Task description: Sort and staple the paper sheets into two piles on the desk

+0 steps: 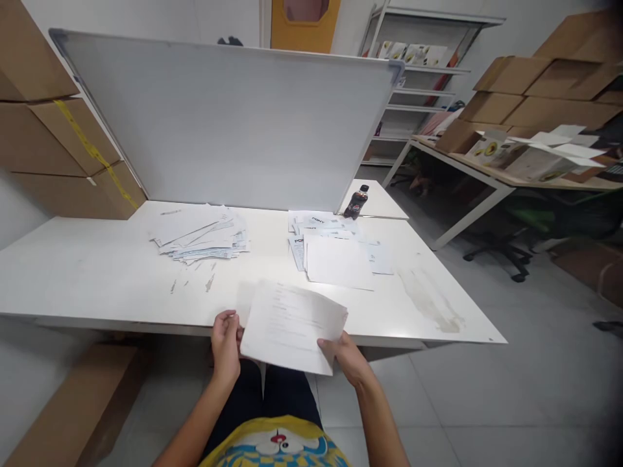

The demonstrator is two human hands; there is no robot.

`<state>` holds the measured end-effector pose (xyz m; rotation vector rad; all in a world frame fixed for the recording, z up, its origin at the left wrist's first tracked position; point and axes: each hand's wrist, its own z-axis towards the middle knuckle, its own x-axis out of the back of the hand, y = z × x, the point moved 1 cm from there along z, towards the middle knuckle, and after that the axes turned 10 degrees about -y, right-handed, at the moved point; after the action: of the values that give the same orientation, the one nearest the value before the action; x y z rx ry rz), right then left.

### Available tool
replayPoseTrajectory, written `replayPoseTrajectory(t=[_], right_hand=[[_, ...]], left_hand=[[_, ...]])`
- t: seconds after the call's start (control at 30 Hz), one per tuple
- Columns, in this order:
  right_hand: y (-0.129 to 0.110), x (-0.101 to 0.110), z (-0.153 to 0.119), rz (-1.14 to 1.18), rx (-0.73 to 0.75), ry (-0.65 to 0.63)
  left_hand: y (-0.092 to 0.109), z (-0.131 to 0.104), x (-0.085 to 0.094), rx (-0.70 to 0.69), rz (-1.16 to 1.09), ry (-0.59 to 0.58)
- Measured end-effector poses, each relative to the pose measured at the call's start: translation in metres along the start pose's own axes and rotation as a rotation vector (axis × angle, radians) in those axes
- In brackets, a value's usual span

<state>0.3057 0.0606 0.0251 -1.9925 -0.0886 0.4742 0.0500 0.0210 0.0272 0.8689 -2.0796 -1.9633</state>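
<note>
White table (87,275) above grey floor (479,389): right hand (346,358) pinches papers (292,327), left hand (226,342) curls, its grip unclear.

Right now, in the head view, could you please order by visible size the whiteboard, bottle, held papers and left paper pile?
1. Whiteboard
2. Held papers and left paper pile: not ranked, since the held papers are nearer the camera
3. Bottle
</note>
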Motion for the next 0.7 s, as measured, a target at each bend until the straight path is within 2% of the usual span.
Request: replayPoseTrajectory(t=[0.1,0.17,0.3,0.5,0.63,0.7], right_hand=[[0.016,0.008,-0.013,-0.028,-0.09,-0.032],[0.024,0.011,-0.018,-0.023,-0.141,-0.052],[0.036,0.019,-0.018,0.0,-0.136,-0.056],[0.047,0.026,-0.017,-0.02,-0.132,0.027],[0.051,0.027,-0.022,-0.065,-0.144,-0.01],[0.052,0.027,-0.023,-0.068,-0.136,-0.019]], left_hand=[[-0.019,-0.016,0.026,0.066,0.243,-0.088],[-0.027,-0.024,0.034,0.085,0.387,-0.136],[-0.036,-0.034,0.029,0.044,0.522,-0.185],[-0.041,-0.047,0.015,-0.132,0.584,-0.041],[-0.043,-0.049,0.019,-0.207,0.569,-0.005],[-0.041,-0.047,0.022,-0.24,0.605,-0.038]])
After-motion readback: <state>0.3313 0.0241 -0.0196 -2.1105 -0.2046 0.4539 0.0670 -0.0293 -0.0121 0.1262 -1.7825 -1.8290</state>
